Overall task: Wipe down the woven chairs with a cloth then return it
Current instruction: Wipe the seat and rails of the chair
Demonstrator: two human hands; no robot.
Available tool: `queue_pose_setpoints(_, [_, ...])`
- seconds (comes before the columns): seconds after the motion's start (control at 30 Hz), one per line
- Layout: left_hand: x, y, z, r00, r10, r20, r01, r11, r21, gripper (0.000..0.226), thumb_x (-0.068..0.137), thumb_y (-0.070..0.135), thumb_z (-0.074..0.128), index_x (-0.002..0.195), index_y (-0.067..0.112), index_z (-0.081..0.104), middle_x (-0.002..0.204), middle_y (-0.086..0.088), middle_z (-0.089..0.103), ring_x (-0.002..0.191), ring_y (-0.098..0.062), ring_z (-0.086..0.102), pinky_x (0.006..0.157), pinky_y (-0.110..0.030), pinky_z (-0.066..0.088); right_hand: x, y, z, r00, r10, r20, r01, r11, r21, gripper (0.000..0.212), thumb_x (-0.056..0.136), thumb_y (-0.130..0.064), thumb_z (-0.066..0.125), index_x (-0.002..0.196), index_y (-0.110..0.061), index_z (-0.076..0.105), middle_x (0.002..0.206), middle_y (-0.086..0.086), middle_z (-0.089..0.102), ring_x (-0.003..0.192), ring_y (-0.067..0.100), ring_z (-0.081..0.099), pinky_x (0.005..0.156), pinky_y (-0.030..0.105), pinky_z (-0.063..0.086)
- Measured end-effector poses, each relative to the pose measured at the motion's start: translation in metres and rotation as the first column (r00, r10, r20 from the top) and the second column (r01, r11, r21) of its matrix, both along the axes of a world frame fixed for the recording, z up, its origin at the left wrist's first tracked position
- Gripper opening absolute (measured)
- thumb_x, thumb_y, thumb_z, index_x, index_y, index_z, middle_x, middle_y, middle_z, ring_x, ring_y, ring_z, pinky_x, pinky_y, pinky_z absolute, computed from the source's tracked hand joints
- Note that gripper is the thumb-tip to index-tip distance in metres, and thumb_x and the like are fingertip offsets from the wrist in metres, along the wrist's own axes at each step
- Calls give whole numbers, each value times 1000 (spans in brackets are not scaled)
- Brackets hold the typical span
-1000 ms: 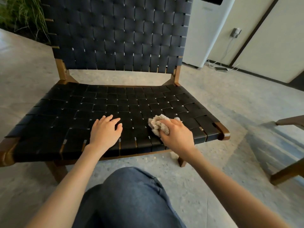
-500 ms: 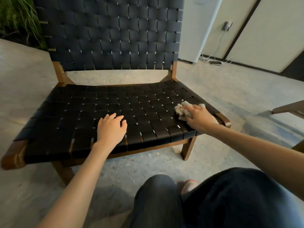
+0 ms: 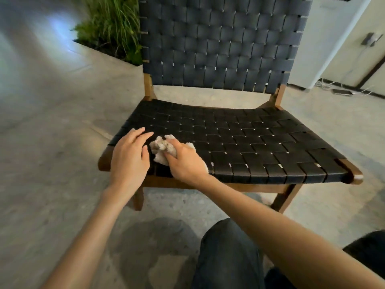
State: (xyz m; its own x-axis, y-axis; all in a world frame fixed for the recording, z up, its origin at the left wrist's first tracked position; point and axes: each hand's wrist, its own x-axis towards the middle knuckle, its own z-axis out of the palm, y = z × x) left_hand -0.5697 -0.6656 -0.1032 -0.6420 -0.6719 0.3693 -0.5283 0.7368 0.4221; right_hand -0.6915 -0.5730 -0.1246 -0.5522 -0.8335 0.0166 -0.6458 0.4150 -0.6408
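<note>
Status:

- Your right hand grips the cloth. Fingers are curled over a bunched beige wad and press it onto the seat of the woven chair.
- The cloth sits near the seat's front corner on your left, touching the black straps. Bits of it stick out past your fingertips and behind your knuckles.
- Your left hand lies palm down on that same corner, just beside the cloth. Fingers are straight, slightly spread, holding nothing. The heel of the hand is over the front rail.
- Left index finger is very near the cloth. Can't tell if they touch.
- Both of your forearms come in from the bottom edge; the right one crosses in from the lower right.
- To the right of your hands the seat is black weave with small light gaps between the straps.
- The backrest stands behind the seat: same weave, looks greyer.
- The frame is brown wood, and both front legs stand on the floor, grey speckled concrete.
- Your knee, in dark jeans, is at bottom centre, below the front rail.
- A planter with grassy greenery is behind the chair on the left.
- A white unit is behind it on the right, with cables on the floor beside it.
- The picture's edges are blurred.
</note>
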Motion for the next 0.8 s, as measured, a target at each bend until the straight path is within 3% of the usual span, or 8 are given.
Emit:
queue_pose_setpoints(0.13, [54,-19,-12,989,149,-25,-143,978,153,44,95,5,47,139,7,45,144,-10,43,132,-26,40,107,-36,32,39,-61,-1,996,90,21,-88,993,-76,45,95,-49,37,138,-35,37,127,0,57,120,30,46,95,48,45])
queue_pose_setpoints(0.23, [71,-23,-20,991,120,-54,-102,960,260,40,97,11,46,137,8,47,130,-8,56,118,-25,53,95,-27,38,59,-84,6,992,117,41,-113,989,-97,47,92,-55,35,136,-38,40,132,-3,54,124,30,41,99,47,39])
queue_pose_setpoints(0.33, [82,-25,-26,975,179,-134,-114,913,392,37,98,6,42,134,5,49,119,-7,60,112,-20,55,85,-14,34,72,-85,14,975,214,-54,-216,976,-27,51,93,-61,34,141,-43,35,151,-1,34,139,26,23,115,48,13])
queue_pose_setpoints(0.4, [90,-25,-32,957,233,-174,-135,886,444,40,97,1,42,137,4,46,125,-11,59,117,-21,54,92,-14,33,68,-78,15,945,318,-71,-317,948,26,49,97,-58,23,145,-48,26,159,-1,17,144,26,12,117,49,3])
queue_pose_setpoints(0.5, [98,-21,-37,944,270,-192,-147,861,488,39,97,1,42,136,6,47,126,-11,59,118,-23,55,95,-20,35,56,-59,11,861,477,-175,-483,875,11,52,93,-47,15,144,-51,26,158,-2,20,141,26,21,117,46,14])
queue_pose_setpoints(0.63, [100,-19,-34,934,280,-221,-157,879,450,35,97,0,41,130,2,51,122,-9,59,111,-21,55,85,-15,34,53,-48,-5,634,551,-542,-635,771,41,53,93,-36,44,145,-39,35,152,4,35,134,29,35,109,48,35])
queue_pose_setpoints(0.73, [104,-18,-29,907,321,-273,-149,850,505,43,98,0,38,139,9,43,127,3,50,117,-5,45,91,-9,31,60,-68,2,636,547,-544,-603,792,92,59,92,-35,56,146,-37,32,149,5,38,133,31,37,111,47,32])
queue_pose_setpoints(0.8, [109,-20,-29,900,333,-281,-137,828,543,45,99,0,36,142,12,39,136,3,47,122,-4,42,96,-10,30,66,-80,8,610,563,-558,-580,797,169,61,90,-43,59,144,-37,33,148,4,39,137,30,34,111,45,31])
